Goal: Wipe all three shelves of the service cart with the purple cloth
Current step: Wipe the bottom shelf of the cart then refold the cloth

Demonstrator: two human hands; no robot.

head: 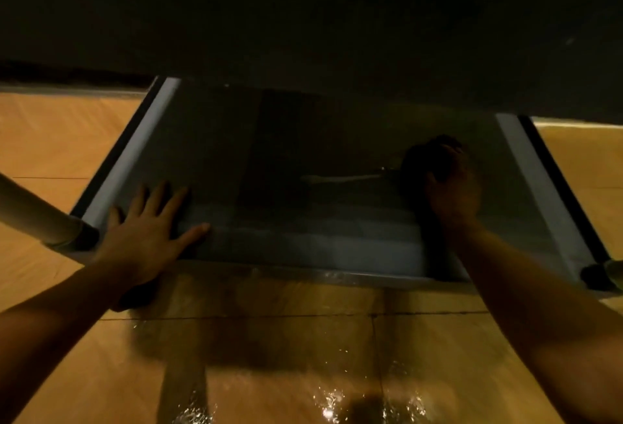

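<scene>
Upper shelf [303,18] overhangs right hand [451,187] pressing cloth [418,164].

Shelf [337,248] brushed metal; floor [269,356] glossy wood.

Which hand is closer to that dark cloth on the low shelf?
The right hand: it rests on the cloth, pressing it to the shelf. The left hand lies flat, fingers spread, at the shelf's near left corner, far from the cloth.
</scene>
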